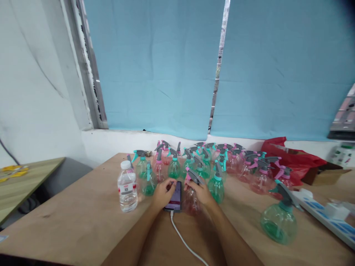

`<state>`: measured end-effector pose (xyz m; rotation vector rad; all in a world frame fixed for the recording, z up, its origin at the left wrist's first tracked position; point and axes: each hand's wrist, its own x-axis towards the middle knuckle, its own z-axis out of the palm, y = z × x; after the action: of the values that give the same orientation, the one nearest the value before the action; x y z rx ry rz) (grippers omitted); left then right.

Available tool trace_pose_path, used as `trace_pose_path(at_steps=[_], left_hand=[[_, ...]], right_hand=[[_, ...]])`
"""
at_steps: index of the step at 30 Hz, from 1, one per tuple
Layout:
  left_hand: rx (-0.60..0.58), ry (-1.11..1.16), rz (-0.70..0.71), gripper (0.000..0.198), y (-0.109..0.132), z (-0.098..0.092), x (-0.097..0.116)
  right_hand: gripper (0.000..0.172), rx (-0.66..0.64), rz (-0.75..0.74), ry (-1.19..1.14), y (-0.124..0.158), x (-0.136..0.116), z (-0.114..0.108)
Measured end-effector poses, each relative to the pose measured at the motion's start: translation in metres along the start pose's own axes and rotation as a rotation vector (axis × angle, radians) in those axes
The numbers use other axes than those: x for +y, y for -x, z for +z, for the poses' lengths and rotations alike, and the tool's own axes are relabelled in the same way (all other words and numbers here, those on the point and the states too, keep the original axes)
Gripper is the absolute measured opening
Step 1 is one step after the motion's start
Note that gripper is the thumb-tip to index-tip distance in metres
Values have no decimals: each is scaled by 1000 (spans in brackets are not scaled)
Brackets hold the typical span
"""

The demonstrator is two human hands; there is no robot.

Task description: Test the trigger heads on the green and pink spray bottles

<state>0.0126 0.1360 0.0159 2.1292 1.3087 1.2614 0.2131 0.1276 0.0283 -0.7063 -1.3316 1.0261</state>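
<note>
A phone (174,199) with a lit screen lies on the wooden table (80,214), a white cable (181,236) plugged into its near end. My left hand (164,193) is at the phone's left edge, fingers curled in; whether anything is between them is too small to tell. Just right of the phone stands a pink spray bottle (191,203) with a grey and pink head. My right hand (200,190) has its fingers closed around the neck and head of this bottle. A green spray bottle (216,188) is close beside my right hand.
Several green and pink spray bottles (174,168) crowd behind the hands. A clear water bottle (127,188) stands left. At right are a lone green spray bottle (279,221), a power strip (327,214), a red plastic bag (296,159) and a cardboard box (324,175).
</note>
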Motion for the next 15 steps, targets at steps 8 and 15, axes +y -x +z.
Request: trace_pose_path(at_steps=[8,15], left_hand=[[11,23,0,32,-1,1,-3],[18,43,-14,32,-1,2,-2]], right_hand=[[28,-55,-9,40,2,-8,-1],[31,-31,-1,11,2,-7,0]])
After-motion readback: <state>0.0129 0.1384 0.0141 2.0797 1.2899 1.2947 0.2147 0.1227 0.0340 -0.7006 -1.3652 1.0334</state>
